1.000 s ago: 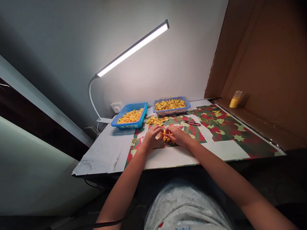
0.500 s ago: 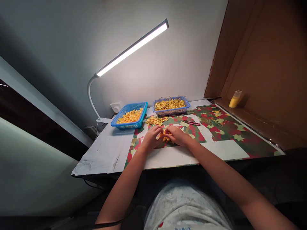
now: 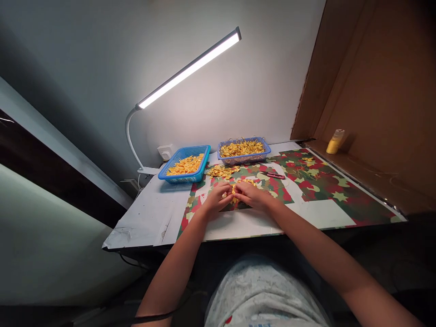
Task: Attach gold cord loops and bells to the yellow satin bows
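Note:
My left hand (image 3: 218, 198) and my right hand (image 3: 251, 193) meet above the patterned sheet near the table's front. Both have their fingers pinched on a small yellow ribbon piece (image 3: 233, 198), mostly covered by the fingertips. More yellow pieces (image 3: 251, 182) show just beyond my right hand. A loose pile of golden ribbon pieces (image 3: 223, 171) lies behind my hands. To the left stands a blue basket (image 3: 162, 176) of yellow-orange pieces. A bluish-purple basket (image 3: 243, 159) at the back is heaped with golden pieces that have thin strings.
A pink-handled cutting tool (image 3: 275, 175) lies right of the pile. Threads and yellow scraps (image 3: 308, 161) are scattered farther right. A lamp (image 3: 190, 68) arches over the table (image 3: 143, 218) from the left. A bottle with yellow contents (image 3: 335, 141) stands by the brown panel at right.
My fingertips have come closer together around the yellow piece, and less of it shows. My right hand has shifted slightly, uncovering pieces beyond it.

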A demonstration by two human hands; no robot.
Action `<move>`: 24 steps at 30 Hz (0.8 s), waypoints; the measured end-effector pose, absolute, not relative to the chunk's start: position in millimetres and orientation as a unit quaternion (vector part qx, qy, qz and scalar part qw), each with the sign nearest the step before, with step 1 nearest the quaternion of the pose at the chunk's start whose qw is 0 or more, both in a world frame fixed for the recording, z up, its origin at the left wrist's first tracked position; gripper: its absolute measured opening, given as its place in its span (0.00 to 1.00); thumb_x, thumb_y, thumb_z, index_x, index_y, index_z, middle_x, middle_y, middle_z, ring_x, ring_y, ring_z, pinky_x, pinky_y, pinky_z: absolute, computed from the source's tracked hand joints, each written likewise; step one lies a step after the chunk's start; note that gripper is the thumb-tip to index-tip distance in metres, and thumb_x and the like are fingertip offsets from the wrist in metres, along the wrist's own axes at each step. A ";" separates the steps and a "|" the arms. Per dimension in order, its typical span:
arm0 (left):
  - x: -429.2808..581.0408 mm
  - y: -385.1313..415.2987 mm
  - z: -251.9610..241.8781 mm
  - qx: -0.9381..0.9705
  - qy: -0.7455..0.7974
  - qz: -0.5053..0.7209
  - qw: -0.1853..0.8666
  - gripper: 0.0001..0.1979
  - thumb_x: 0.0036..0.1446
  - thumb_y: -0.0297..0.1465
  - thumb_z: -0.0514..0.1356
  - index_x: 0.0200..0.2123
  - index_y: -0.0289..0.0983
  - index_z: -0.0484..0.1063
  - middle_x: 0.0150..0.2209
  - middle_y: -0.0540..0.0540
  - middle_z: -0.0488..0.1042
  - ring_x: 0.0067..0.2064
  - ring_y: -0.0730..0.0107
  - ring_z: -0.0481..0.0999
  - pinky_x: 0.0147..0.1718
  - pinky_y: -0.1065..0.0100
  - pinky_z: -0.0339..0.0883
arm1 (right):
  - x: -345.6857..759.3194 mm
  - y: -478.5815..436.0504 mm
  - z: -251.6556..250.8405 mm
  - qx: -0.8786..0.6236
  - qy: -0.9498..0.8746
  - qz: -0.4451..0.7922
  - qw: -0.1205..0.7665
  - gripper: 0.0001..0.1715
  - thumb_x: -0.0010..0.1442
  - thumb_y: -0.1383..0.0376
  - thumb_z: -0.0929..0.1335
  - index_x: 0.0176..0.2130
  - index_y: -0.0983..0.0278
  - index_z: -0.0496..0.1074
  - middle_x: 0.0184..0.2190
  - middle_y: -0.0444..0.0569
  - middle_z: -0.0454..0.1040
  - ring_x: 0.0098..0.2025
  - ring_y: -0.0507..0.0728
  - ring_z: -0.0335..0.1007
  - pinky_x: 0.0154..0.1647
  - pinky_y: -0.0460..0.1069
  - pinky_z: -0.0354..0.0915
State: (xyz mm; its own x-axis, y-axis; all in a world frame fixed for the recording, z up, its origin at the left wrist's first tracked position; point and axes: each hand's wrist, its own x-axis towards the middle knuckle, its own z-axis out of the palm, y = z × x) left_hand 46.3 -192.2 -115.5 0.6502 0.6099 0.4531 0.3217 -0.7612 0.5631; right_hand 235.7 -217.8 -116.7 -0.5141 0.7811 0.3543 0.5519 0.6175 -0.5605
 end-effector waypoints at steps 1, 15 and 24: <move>46.3 -192.5 -115.0 0.880 0.263 0.325 0.227 0.17 0.60 0.38 0.54 0.21 0.39 0.55 0.26 0.49 0.64 0.32 0.69 0.63 0.33 0.67 0.59 | 235.2 -217.8 -115.4 -0.388 -0.850 0.194 0.297 0.11 0.63 0.66 0.62 0.29 0.62 0.59 0.28 0.45 0.66 0.31 0.53 0.59 0.33 0.47 0.56; 39.6 -175.2 -124.4 0.840 0.373 0.367 0.145 0.10 0.60 0.37 0.53 0.38 0.38 0.70 0.44 0.41 0.72 0.48 0.58 0.69 0.51 0.55 0.62 | 241.2 -215.0 -117.3 -0.466 -0.800 0.119 0.358 0.03 0.60 0.68 0.63 0.32 0.63 0.63 0.32 0.48 0.69 0.37 0.57 0.61 0.41 0.52 0.56; 42.2 -146.2 -148.3 0.850 0.399 0.307 0.156 0.13 0.59 0.32 0.56 0.45 0.40 0.76 0.59 0.43 0.70 0.64 0.55 0.62 0.63 0.47 0.50 | 241.4 -209.3 -120.4 -0.464 -0.795 0.094 0.381 0.02 0.58 0.69 0.63 0.33 0.63 0.64 0.34 0.50 0.70 0.38 0.58 0.62 0.42 0.52 0.58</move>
State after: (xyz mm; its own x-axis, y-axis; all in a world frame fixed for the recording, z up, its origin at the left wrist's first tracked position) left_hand 42.2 -146.2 -148.3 0.4921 0.7744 0.3978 0.5825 -0.6324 0.5106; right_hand 241.4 -209.3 -120.4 -0.2806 0.8081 0.5180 0.6655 0.5527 -0.5017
